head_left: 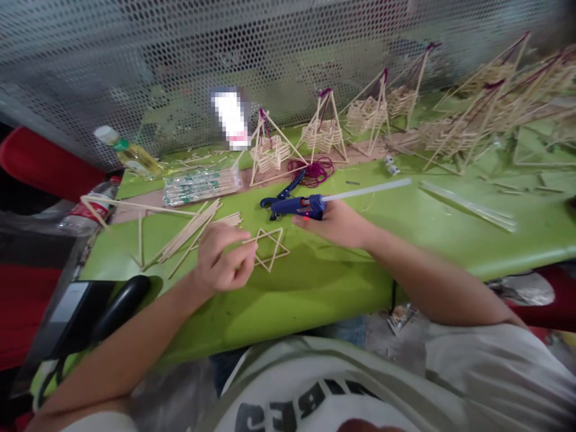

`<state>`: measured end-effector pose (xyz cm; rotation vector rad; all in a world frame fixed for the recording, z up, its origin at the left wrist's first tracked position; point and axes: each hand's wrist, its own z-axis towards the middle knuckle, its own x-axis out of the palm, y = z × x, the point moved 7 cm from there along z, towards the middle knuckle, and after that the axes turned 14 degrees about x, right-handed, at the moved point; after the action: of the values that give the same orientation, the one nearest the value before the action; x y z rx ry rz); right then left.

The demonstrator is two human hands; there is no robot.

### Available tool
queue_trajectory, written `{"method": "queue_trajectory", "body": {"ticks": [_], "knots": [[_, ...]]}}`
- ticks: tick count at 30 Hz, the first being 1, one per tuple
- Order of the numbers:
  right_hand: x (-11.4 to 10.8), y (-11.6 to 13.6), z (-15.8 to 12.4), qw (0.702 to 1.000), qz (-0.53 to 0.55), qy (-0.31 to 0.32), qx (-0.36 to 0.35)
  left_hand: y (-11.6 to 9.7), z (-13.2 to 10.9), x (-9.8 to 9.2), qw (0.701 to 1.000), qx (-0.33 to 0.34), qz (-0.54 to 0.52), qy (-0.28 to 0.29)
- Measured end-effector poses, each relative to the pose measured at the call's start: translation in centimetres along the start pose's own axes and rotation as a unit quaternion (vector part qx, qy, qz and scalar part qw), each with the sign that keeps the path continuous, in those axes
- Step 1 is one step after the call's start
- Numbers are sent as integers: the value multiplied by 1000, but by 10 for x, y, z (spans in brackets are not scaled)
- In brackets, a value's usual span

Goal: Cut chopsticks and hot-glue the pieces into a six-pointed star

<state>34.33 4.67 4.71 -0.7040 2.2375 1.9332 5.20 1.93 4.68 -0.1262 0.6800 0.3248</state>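
In the head view, gripping a blue hot-glue gun (292,207) in the right hand (342,225), with fingers wrapped around its rear and a translucent glue stick (369,189) jutting out behind (plus a small red light (307,214) on its side). Holding the left hand (226,258) with curled fingers at the left side of a six-pointed wooden-stick star (274,257), flat on the green tabletop (310,306); cannot tell whether pinching it. Having loose sticks (191,233) beside the left hand and, beyond the glue gun, purple cord (318,173) and stick pyramids (270,155) before a perforated metal screen (180,84).
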Motion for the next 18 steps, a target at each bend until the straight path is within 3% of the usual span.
{"method": "queue_trajectory", "body": {"ticks": [2,3,11,18], "knots": [[3,-7,0,1000,-21,5,17,-16,-7,-6,996,87,17,-30],[4,-12,0,999,-33,5,30,-18,-9,-7,995,95,18,-34],[-5,-40,-4,993,-44,-12,107,12,-12,9,995,-84,-56,16],[-18,-49,-6,988,-37,-35,145,29,-24,23,986,-142,-89,-5]]}}
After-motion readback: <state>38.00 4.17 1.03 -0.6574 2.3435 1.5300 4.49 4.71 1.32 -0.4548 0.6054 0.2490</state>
